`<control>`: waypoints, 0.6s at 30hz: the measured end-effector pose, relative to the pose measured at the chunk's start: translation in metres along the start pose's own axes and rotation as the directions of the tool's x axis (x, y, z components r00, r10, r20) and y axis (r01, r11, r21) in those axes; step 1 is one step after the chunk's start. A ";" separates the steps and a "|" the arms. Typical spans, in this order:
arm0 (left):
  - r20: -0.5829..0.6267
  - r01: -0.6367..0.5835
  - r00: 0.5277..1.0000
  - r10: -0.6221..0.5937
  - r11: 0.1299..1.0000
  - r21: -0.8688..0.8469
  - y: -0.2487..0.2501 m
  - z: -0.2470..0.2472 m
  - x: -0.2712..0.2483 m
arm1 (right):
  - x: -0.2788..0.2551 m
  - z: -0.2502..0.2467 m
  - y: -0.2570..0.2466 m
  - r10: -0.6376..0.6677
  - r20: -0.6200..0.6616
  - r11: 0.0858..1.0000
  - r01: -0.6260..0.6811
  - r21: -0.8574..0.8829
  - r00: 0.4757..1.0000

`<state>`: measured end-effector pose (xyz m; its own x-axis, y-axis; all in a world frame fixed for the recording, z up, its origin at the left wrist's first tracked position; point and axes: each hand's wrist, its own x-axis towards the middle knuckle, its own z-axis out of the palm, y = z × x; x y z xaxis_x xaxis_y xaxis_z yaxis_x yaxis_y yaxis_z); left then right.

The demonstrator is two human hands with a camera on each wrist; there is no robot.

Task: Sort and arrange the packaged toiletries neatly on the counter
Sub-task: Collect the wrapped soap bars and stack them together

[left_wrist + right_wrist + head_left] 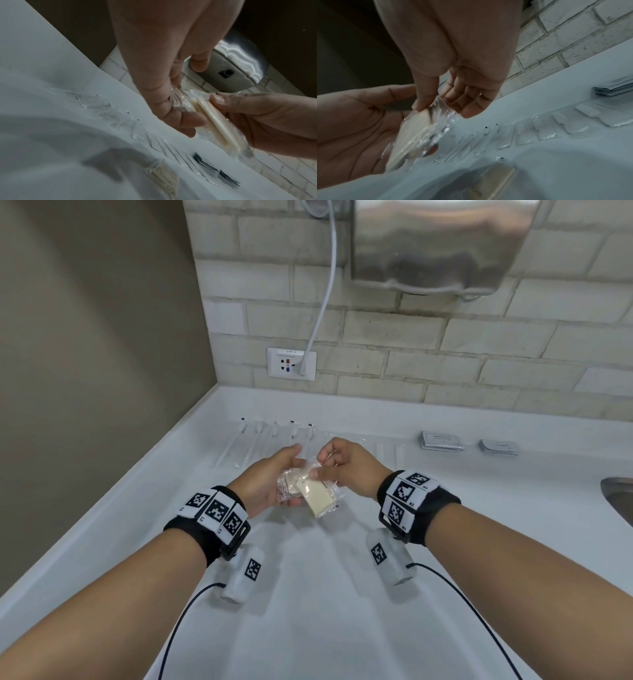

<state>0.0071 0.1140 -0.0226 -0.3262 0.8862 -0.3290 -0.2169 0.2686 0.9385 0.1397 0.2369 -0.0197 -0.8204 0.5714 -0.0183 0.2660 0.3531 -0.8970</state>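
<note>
Two cream soap bars (317,496) in clear wrappers sit between my hands above the white counter (308,594). My left hand (291,474) cradles them from the left, its fingers (173,108) curled on the wrapper end. My right hand (318,470) pinches the top wrapper (436,106) between thumb and forefinger. The left wrist view shows the soap bars (221,128) edge-on. Another wrapped soap (163,180) lies on the counter below my hands, also visible as the wrapped soap (493,182) in the right wrist view.
Wrapped toothbrushes (260,440) lie in a row at the back left, clear flat packets (390,453) beside them. Two stacks of grey sachets (442,441) (498,447) sit at the back right. A sink rim (620,498) is far right. A hand dryer (442,244), its cable and socket (291,363) are on the wall.
</note>
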 end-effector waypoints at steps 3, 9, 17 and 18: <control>0.061 -0.016 0.998 0.011 0.996 0.082 0.000 0.000 -0.002 | 0.008 0.005 -0.005 -0.034 -0.030 0.998 0.032 -0.056 0.999; -0.005 -0.079 0.997 0.081 0.986 0.144 -0.004 -0.013 0.005 | 0.017 0.014 -0.009 -0.042 -0.082 0.999 0.041 -0.013 0.996; -0.053 -0.113 0.991 0.119 0.987 0.114 -0.007 -0.037 0.009 | 0.018 0.011 0.013 0.072 -0.163 0.976 -0.103 -0.192 0.984; -0.060 -0.110 0.991 0.118 0.987 0.115 -0.008 -0.039 0.009 | 0.016 0.013 0.018 0.073 -0.079 0.949 -0.094 -0.302 0.994</control>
<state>-0.0304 0.1053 -0.0370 -0.4045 0.8873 -0.2218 -0.0726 0.2106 0.9749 0.1252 0.2428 -0.0421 -0.7560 0.6528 -0.0486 0.4822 0.5052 -0.7157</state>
